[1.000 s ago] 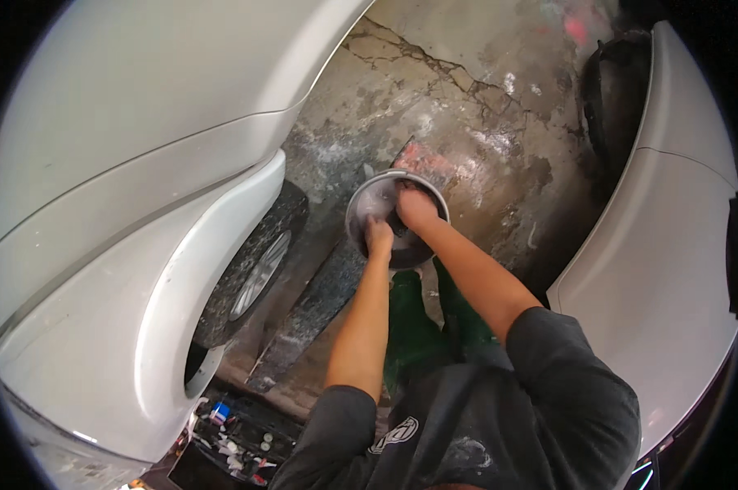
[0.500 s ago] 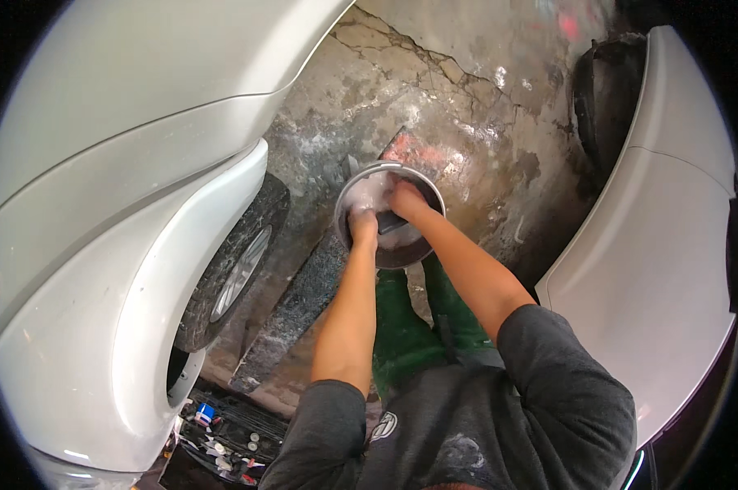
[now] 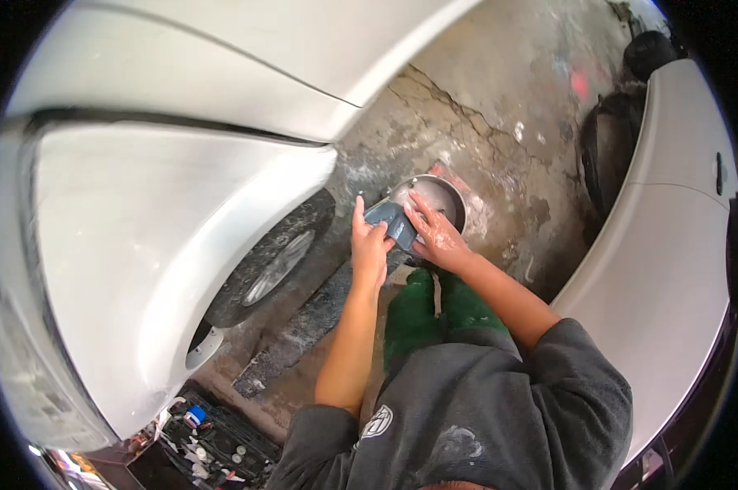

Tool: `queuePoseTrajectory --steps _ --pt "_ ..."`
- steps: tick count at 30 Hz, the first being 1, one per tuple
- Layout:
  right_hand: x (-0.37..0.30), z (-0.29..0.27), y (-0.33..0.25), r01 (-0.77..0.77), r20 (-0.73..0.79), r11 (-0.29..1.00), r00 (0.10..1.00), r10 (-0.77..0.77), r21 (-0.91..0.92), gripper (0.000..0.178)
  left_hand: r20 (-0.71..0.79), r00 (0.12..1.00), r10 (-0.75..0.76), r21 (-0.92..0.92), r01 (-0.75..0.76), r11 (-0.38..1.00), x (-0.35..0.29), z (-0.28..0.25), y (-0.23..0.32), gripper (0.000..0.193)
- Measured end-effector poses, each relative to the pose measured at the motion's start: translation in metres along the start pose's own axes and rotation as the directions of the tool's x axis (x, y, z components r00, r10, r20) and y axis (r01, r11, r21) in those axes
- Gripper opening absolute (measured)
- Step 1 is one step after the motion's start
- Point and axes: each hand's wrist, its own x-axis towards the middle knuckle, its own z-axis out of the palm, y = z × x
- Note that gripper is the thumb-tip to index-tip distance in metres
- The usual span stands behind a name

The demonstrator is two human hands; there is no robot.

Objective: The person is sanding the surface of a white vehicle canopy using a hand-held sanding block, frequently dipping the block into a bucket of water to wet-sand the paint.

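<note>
A dark blue-grey sanding block (image 3: 394, 224) is held between my two hands, above the near left rim of a bucket (image 3: 462, 214). My left hand (image 3: 369, 251) grips the block's left end, thumb pressed on its face and one finger pointing up. From the other side my right hand (image 3: 441, 242) clasps the block, its fingers laid along the upper right edge. The back of this hand looks wet, with whitish foam on it. Cloudy liquid shows inside the bucket, which stands on the floor.
To my left is a pale car body panel (image 3: 197, 212) with a wheel (image 3: 275, 265) beneath it. Another pale panel (image 3: 646, 253) curves along the right. A dark, worn board (image 3: 304, 331) lies by the wheel. A black crate (image 3: 210, 445) of small items sits lower left. The concrete floor (image 3: 500, 90) is cracked.
Both hands have come up out of the bucket, bringing the sanding block with them. The view has shifted, so the bucket now sits farther right.
</note>
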Motion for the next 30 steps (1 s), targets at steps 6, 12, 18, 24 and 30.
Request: queuePoseTrajectory --steps 6,12,18,24,30 --pt "0.030 -0.001 -0.032 -0.391 0.224 0.301 0.856 0.466 0.870 0.061 0.035 0.978 0.207 -0.138 -0.201 0.970 -0.049 -0.004 0.074 0.085" --pt "0.059 -0.068 -0.147 -0.364 0.334 0.050 0.893 0.300 0.930 0.033 0.018 0.931 0.364 -0.237 -0.350 0.906 -0.087 -0.006 0.095 0.082" --pt "0.080 -0.111 -0.131 -0.345 0.254 0.302 0.919 0.302 0.889 0.025 -0.095 0.896 0.434 -0.047 -0.439 0.897 -0.101 0.007 0.118 0.056" --pt "0.088 -0.140 -0.102 -0.228 0.099 0.392 0.942 0.322 0.891 0.029 0.201 0.780 0.593 0.276 -0.626 0.729 -0.089 0.058 0.089 0.053" --pt "0.093 -0.158 -0.076 0.053 -0.071 0.672 0.997 0.000 0.739 0.057 0.256 0.791 0.556 0.078 -0.590 0.803 -0.081 0.099 0.096 0.064"
